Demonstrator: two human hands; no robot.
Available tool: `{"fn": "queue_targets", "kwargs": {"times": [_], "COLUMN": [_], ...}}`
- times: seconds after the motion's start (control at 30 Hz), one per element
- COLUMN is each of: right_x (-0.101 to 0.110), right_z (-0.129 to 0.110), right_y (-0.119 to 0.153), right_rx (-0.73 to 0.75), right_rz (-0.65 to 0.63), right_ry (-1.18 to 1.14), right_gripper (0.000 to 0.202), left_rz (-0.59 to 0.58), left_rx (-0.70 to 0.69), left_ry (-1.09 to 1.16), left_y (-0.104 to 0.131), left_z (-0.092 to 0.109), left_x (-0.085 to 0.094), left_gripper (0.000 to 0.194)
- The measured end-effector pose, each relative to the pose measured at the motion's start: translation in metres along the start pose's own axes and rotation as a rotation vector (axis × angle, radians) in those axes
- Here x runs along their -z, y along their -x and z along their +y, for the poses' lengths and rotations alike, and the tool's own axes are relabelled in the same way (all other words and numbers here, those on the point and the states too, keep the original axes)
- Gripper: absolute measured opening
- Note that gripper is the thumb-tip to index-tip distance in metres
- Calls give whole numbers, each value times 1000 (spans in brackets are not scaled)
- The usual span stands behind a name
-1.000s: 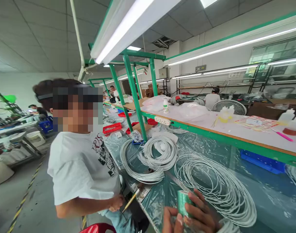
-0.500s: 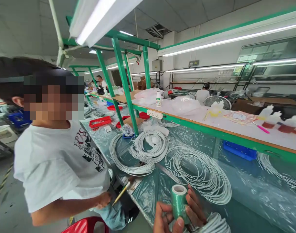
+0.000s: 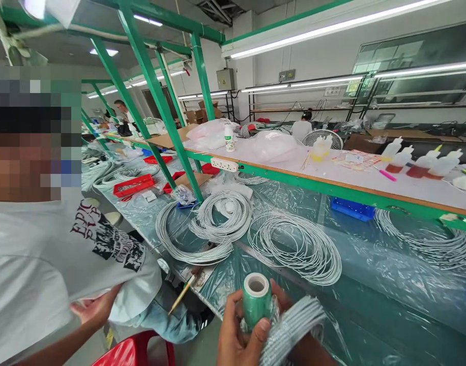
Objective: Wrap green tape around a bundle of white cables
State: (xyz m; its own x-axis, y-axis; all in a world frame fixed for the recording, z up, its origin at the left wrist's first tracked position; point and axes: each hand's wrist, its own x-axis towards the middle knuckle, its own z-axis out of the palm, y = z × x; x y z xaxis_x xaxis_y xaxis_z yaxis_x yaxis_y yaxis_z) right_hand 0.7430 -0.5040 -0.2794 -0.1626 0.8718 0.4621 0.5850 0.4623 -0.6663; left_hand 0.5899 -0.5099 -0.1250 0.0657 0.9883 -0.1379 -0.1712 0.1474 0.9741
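Note:
My left hand [image 3: 236,325] is closed around a small roll of green stretch film [image 3: 256,302], its white core facing up. Beside it, my right hand [image 3: 281,295] is mostly hidden behind a bundle of grey-white cables [image 3: 296,325]; its fingers curl around the bundle next to the roll. Some clear film shows between the roll and the cables. Beyond my hands, coils of the same kind of cable lie on the film-covered bench: a loose coil [image 3: 296,249] and a stacked pair [image 3: 223,216] to its left.
A person in a white T-shirt [image 3: 30,254] stands close on the left, near a red stool [image 3: 136,351]. A wooden-handled tool [image 3: 181,295] juts from the bench edge. Green posts [image 3: 160,107] rise from the bench, and a raised shelf [image 3: 279,157] carries squeeze bottles [image 3: 424,162].
My view has turned right and the person now sits further left in it. The cable bundle has come up in front of my right hand. The film roll stays in my left hand.

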Motion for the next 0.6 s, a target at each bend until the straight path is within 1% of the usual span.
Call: {"fn": "queue_targets", "kwargs": {"times": [0.03, 0.07, 0.1, 0.13, 0.17, 0.2, 0.27, 0.3, 0.33, 0.37, 0.4, 0.47, 0.5, 0.53, 0.6], "right_x": [7, 18, 33, 52, 74, 96, 135, 149, 158, 163, 164, 159, 155, 153, 152], "right_z": [-2, -5, -9, -16, -26, -39, -72, -90, -105, -118, -127, -133, -132, -129, -120], "right_y": [9, 18, 26, 32, 33, 30, 8, -9, -29, -51, -72, -108, -120, -128, -132], "right_rx": [54, 114, 153, 161, 130, 52, -75, -137, -108, -76, -54, -28, -17, -7, 13], "right_rz": [-27, -61, -81, -76, -24, 54, 175, 158, 99, -4, -130, -341, -408, -443, -442], "right_ry": [13, 13, 4, -16, -35, -37, -38, 12, 91, 154, 185, 174, 129, 63, -120], "right_gripper": [54, 53, 50, 47, 43, 39, 29, 41, 65, 77, 79, 68, 60, 54, 49], "left_rz": [20, 35, 50, 66, 82, 97, 105, 91, 67, 39, 12, -12, -12, -8, 11], "left_rx": [-7, -14, -23, -33, -47, -66, -107, -124, -138, -150, -161, -165, -156, -137, -66], "left_ry": [-19, -49, -89, -139, -197, -260, -381, -433, -473, -502, -521, -536, -530, -512, -455], "left_y": [-2, -3, -5, -6, -7, -7, -7, -7, -6, -5, -5, -4, -5, -6, -8], "left_z": [1, 3, 4, 6, 7, 7, 6, 5, 4, 3, 3, 4, 5, 7, 10], "left_x": [1, 2, 3, 3, 4, 4, 5, 5, 5, 6, 7, 10, 12, 14, 19], "left_gripper": [67, 66, 64, 63, 62, 62, 62, 62, 60, 58, 56, 53, 53, 54, 61]}}
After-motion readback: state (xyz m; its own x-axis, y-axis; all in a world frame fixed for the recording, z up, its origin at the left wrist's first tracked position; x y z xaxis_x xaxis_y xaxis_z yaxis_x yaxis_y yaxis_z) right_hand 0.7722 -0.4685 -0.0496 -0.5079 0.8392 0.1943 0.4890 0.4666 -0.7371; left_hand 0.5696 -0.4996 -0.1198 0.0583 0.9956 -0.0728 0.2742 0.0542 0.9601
